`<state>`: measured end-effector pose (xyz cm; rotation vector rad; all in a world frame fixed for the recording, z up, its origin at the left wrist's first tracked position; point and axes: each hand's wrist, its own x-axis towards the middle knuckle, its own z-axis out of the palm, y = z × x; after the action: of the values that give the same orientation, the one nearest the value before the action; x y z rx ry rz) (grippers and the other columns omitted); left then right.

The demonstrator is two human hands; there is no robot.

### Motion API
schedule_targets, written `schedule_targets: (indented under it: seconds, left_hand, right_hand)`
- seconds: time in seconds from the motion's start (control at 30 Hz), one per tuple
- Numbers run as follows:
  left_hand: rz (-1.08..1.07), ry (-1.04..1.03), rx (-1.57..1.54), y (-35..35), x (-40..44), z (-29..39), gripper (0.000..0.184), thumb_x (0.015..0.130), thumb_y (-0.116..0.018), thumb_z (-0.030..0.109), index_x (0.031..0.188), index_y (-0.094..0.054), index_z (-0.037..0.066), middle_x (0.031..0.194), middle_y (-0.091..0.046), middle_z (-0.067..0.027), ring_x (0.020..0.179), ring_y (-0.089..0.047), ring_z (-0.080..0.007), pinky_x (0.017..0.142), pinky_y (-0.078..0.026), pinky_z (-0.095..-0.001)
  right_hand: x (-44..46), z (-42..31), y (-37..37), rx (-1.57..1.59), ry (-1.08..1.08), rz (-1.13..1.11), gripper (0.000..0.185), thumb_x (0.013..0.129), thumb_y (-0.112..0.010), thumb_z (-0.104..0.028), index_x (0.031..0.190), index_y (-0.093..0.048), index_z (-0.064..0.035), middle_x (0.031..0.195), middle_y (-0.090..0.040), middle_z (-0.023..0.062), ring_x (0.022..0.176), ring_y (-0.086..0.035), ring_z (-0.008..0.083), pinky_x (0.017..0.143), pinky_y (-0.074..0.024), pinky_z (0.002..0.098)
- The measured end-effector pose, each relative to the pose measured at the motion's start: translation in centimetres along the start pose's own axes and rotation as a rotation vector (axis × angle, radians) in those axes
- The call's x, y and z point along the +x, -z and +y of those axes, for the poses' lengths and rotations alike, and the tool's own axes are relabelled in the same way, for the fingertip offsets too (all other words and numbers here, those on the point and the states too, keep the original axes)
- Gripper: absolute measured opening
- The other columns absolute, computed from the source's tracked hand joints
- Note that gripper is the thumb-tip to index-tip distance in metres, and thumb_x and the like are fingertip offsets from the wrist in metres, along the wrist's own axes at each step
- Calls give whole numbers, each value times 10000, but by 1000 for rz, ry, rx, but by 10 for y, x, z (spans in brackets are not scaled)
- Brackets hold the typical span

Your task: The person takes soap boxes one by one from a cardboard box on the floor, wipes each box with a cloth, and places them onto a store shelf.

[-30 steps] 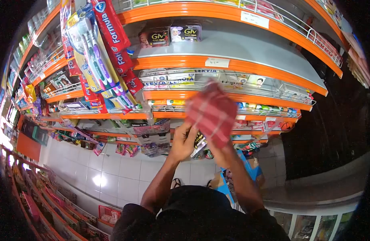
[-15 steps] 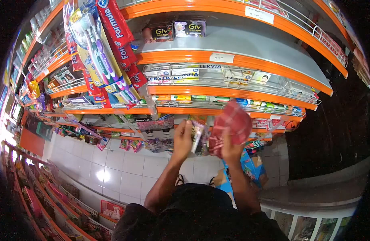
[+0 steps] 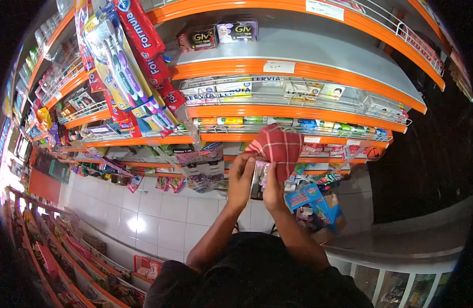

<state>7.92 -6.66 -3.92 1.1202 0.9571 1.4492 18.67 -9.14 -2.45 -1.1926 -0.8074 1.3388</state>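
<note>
My left hand [image 3: 240, 179] is closed around a small soap box [image 3: 257, 180], dark on one side with a pale purple-pink part, much like the packs on the shelf. From the other side, my right hand [image 3: 274, 191] grips a red checked cloth [image 3: 284, 146], its thumb against the box. The cloth fans out above both hands and covers the box's upper end. Up on the grey shelf stand a dark Giv soap pack [image 3: 197, 39] and a purple Giv soap pack [image 3: 237, 32], side by side.
Toothbrush packs [image 3: 126, 77] hang at the left in front of the orange-edged shelves. Lervia boxes [image 3: 235, 90] fill a lower tier. On the tiled floor [image 3: 159, 210], a blue carton [image 3: 318, 205] stands right of my feet. Another shelf rack [image 3: 67, 246] runs along the lower left.
My right hand has brought the cloth left and inward, to the soap box in my left hand. The two hands, apart before, now meet at the box.
</note>
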Motion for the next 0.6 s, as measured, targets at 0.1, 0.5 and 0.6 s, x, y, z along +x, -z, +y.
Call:
schedule_targets:
  seconds: [0.1,0.5,0.6]
  left_hand:
    - [-52,133,162,8,-7,10,373,1032,-410,282,1262,-531,15,1167,-587,-95,1104,-534,-148,964,-399,-299]
    - [51,251,-292,25,22,8,551,1023,-325,494,1326,-465,56,1248,-544,-103,1137,-522,-201,994,-414,-364]
    - [34,270,-496,46,28,12,528,1023,-342,485,1321,-476,70,1177,-571,-81,1065,-552,-178,925,-465,-345]
  right_hand:
    - [-2,3,-15,12,238,-1,534,1055,-289,-401,1322,-452,33,1296,-519,158,1200,-482,246,1030,-349,350]
    - [-35,46,-2,-414,353,-343,429,1030,-333,-268,1371,-371,-11,1413,-363,212,1313,-344,334,1090,-253,463]
    - [-44,37,13,-379,422,-398,466,1037,-315,-323,1370,-377,-3,1406,-403,182,1285,-412,297,1060,-327,442]
